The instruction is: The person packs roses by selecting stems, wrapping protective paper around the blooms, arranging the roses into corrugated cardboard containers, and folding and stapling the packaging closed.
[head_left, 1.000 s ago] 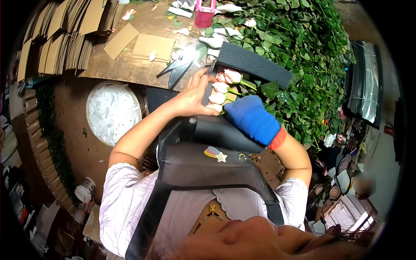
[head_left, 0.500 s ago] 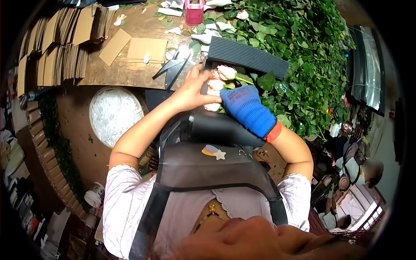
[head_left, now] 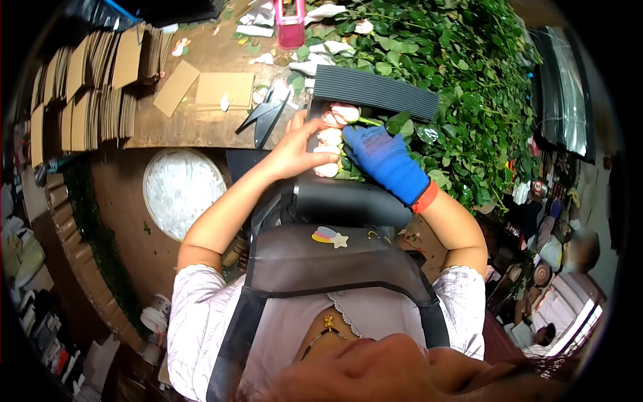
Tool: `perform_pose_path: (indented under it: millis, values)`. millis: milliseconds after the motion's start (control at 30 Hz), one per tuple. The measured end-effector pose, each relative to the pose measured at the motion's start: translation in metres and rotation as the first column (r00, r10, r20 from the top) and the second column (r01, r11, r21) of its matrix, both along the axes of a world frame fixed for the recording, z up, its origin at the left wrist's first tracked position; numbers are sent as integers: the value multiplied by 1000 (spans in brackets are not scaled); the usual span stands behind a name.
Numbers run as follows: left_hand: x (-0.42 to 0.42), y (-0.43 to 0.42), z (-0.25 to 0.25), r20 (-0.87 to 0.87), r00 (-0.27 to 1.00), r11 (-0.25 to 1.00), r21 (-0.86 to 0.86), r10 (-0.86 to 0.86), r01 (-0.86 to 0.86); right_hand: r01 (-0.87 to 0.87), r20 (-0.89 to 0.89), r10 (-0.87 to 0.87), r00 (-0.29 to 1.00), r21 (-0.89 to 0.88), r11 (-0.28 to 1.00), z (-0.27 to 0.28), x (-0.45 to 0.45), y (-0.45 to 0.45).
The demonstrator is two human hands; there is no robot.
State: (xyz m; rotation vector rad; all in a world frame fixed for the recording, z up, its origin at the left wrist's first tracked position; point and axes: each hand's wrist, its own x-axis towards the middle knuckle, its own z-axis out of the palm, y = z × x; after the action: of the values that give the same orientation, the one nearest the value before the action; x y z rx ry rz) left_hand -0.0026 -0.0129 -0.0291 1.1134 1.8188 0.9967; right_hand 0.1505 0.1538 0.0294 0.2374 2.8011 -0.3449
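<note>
Pale pink roses (head_left: 328, 137) lie in a column of heads, their stems pointing right, inside a black corrugated sheet (head_left: 375, 92) whose far flap stands up behind them. My left hand (head_left: 295, 151), bare, rests along the left side of the heads. Its fingers are spread, with the index finger by the top rose and the thumb across the lower ones. My right hand (head_left: 388, 161), in a blue glove, sits just right of the heads over the stems. Its fingers are bent together, and whatever is under them is hidden.
Black scissors (head_left: 266, 117) lie on the wooden table (head_left: 161, 124) near cardboard pieces (head_left: 225, 90). Cardboard stacks (head_left: 84, 87) stand at left. Leafy stems (head_left: 462, 127) heap at right. A pink holder (head_left: 290, 30) stands at the back. A round tub (head_left: 184, 191) of white pieces is below.
My right hand has shifted slightly right and loosened from a tighter fist beside the roses. My left hand stays at the rose heads. The view has shifted a little.
</note>
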Motion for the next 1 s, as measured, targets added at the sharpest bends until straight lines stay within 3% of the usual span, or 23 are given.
perform_pose_path:
  millis: [67, 167, 200, 300, 333, 433, 467, 600, 700, 733, 833, 900, 933, 1000]
  values:
    - [6, 9, -3, 42, 991, 992, 19, 124, -125, 0, -22, 1, 1000, 35, 999, -4, 4, -2]
    - [11, 9, 2, 57, 984, 978, 116, 167, -173, 198, 146, -201, 969, 35, 980, 48, 4, -12]
    - [11, 8, 1, 29, 983, 979, 88, 180, -182, 238, 166, -258, 952, 128, 963, 45, 8, -11]
    - [11, 8, -3, -59, 983, 971, 180, 173, -159, 233, -10, -234, 972, 92, 968, 35, 13, -7]
    - [11, 8, -3, 17, 984, 977, 119, 177, -177, 209, -167, -188, 968, 118, 971, 26, 13, -7]
    - [12, 8, -5, -24, 984, 974, 150, 177, -172, 187, -162, -148, 976, 265, 946, -3, -3, 5]
    - [12, 8, -2, 1, 985, 977, 127, 170, -169, 194, -333, -127, 934, 176, 965, 3, -6, 12]
    - [11, 7, -8, -34, 984, 978, 121, 176, -170, 206, -165, -185, 969, 119, 971, 21, 0, 12]
    - [14, 5, -8, -46, 982, 977, 118, 183, -177, 208, -170, -176, 970, 198, 958, -2, 0, 13]
    - [14, 6, -4, -56, 981, 978, 113, 185, -178, 134, -176, -85, 981, 289, 948, -15, -4, 16]
    - [12, 8, -7, -94, 982, 979, 139, 164, -151, 161, -323, -100, 941, 167, 973, 0, -5, 15]
    - [12, 6, -2, -62, 988, 987, 88, 142, -136, 124, -303, -70, 950, 164, 979, 0, -5, 13]
    - [12, 6, -3, 59, 987, 985, 78, 150, -154, 119, -274, -70, 959, 168, 979, 0, -6, 13]
    - [14, 9, -1, 19, 983, 969, 167, 180, -181, 93, -307, -30, 951, 191, 977, 1, -7, 13]
